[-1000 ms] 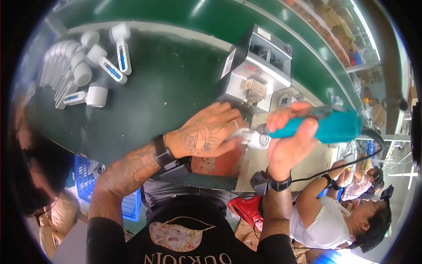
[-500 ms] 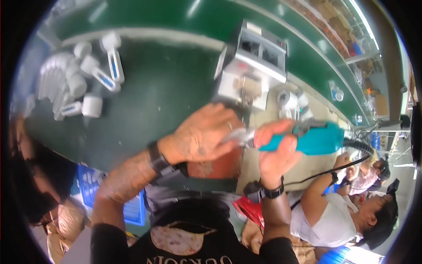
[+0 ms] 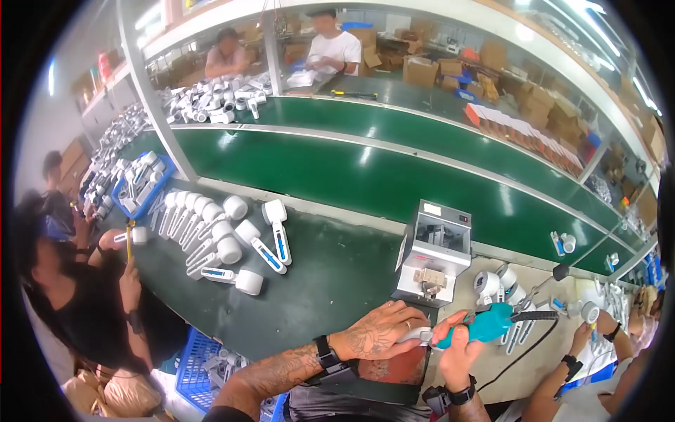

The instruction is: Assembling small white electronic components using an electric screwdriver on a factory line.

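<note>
My right hand (image 3: pixel 457 344) is closed round a teal electric screwdriver (image 3: pixel 489 323), its tip end pointing left toward my other hand. My left hand (image 3: pixel 373 334), palm down with fingers bent, grips a whitish plastic part (image 3: pixel 420 336) at the screwdriver's tip. Most of that part is hidden under the fingers, and the tip itself cannot be made out. Both hands are over a reddish pad (image 3: pixel 397 367) at the bench's near edge. Just beyond them stands a grey screw feeder (image 3: pixel 437 246) with an open window and a small metal block in front.
White round-headed handheld devices (image 3: pixel 228 250) lie grouped on the green bench at left. More devices (image 3: pixel 486 283) lie right of the feeder. A black cable (image 3: pixel 538 359) loops from the screwdriver. A blue crate (image 3: pixel 193 373) stands below the bench. Co-workers sit at both sides.
The view has tilted upward, bringing the far conveyor, shelving and co-workers into sight. Both hands keep their hold on the screwdriver and the whitish part, close together in front of the feeder.
</note>
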Demonstrator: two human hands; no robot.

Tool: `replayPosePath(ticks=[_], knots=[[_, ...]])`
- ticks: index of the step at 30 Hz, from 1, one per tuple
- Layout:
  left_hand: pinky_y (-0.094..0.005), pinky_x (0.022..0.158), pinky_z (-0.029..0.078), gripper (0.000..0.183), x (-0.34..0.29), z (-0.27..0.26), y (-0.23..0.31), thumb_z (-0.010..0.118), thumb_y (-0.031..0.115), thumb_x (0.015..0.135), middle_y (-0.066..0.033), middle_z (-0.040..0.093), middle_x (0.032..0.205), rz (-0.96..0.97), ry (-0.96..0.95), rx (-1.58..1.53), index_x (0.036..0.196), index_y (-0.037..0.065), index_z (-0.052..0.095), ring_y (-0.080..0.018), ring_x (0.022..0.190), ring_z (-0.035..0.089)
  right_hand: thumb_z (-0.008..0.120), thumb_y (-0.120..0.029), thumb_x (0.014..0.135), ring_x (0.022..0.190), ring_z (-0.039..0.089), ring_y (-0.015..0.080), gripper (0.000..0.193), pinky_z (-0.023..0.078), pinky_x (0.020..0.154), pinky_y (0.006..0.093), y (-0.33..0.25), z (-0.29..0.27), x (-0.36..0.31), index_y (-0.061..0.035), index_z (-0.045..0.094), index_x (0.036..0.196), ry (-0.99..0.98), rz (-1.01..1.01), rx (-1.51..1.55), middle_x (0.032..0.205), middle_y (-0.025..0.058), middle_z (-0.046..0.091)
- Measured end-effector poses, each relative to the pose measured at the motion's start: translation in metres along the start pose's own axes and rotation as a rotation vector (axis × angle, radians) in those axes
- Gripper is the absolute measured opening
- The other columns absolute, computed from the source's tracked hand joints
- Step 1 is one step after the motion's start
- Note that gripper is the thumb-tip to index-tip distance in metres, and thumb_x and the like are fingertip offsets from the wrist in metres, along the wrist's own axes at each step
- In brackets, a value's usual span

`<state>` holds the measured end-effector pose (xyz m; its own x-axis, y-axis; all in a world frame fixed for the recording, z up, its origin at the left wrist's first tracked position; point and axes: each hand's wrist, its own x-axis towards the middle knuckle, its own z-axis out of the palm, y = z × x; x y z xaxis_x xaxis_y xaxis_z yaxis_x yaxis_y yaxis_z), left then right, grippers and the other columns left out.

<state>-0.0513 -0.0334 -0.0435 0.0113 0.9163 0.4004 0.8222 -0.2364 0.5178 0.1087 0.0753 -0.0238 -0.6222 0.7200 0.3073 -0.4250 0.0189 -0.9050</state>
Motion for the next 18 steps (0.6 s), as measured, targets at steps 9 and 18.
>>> replayPosePath(ticks=[9, 18], knots=[[-0.0398, 0.084, 0.055, 0.035, -0.077, -0.024, 0.024, 0.076, 0.016, 0.085, -0.0108, 0.070, 0.110, -0.289, 0.289, 0.103, 0.117, 0.008, 0.066, -0.0302, 0.098, 0.067, 0.053, -0.064, 0.094, 0.055, 0.052, 0.0253, 0.070, 0.049, 0.049, 0.0394, -0.058, -0.032, -0.071, 0.0008, 0.051, 0.120, 0.198, -0.256, -0.013, 0.070, 0.0124, 0.056], [-0.0475, 0.091, 0.047, 0.039, -0.045, -0.061, 0.020, 0.071, 0.004, 0.082, -0.0183, 0.063, 0.114, -0.438, 0.542, 0.550, 0.120, 0.002, 0.061, -0.0387, 0.106, 0.059, 0.080, -0.049, 0.081, 0.059, 0.057, 0.0230, 0.063, 0.045, 0.053, 0.0347, -0.048, -0.051, -0.079, 0.0018, 0.052, 0.106, 0.227, -0.130, 0.039, 0.073, 0.0142, 0.058]])
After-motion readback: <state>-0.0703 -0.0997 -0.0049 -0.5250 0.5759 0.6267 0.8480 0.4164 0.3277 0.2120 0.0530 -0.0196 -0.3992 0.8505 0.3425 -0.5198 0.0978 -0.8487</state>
